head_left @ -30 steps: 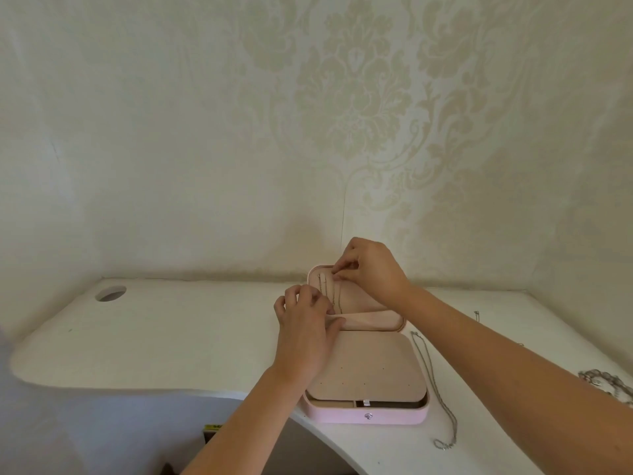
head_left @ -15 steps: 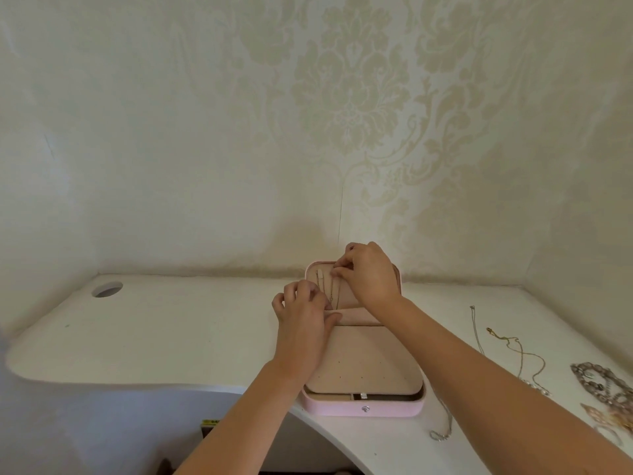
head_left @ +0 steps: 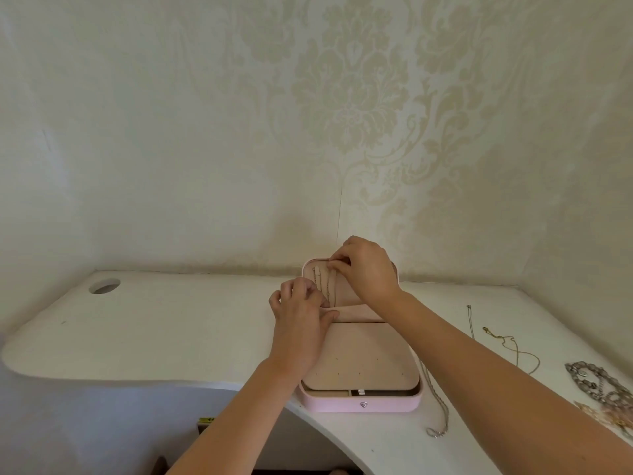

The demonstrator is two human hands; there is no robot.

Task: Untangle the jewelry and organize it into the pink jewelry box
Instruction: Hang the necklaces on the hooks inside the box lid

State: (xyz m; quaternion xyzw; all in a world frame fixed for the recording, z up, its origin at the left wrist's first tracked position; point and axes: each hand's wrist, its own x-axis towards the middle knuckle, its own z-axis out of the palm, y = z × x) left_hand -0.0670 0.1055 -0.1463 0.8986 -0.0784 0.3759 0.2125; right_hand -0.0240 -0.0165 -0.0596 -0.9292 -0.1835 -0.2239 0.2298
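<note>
The pink jewelry box point(head_left: 363, 404) lies open on the white desk, its lid point(head_left: 346, 289) standing up against the wall. A thin chain point(head_left: 328, 286) hangs down the inside of the lid. My right hand point(head_left: 368, 269) pinches the top of that chain near the lid's upper edge. My left hand point(head_left: 301, 325) rests at the box's left side, its fingers curled at the lid pocket point(head_left: 356, 311); what they grip is hidden. A beige earring panel point(head_left: 363, 358) covers the base.
A silver chain point(head_left: 438, 406) lies right of the box. Farther right are a thin silver chain point(head_left: 470, 320), a gold chain point(head_left: 513, 347) and a heap of chunky jewelry point(head_left: 603, 389). A cable hole point(head_left: 104, 286) sits at the desk's far left. The desk front edge curves inward.
My right hand has shifted slightly up along the lid with the chain. The view has swung right, bringing more of the jewelry on the right into sight.
</note>
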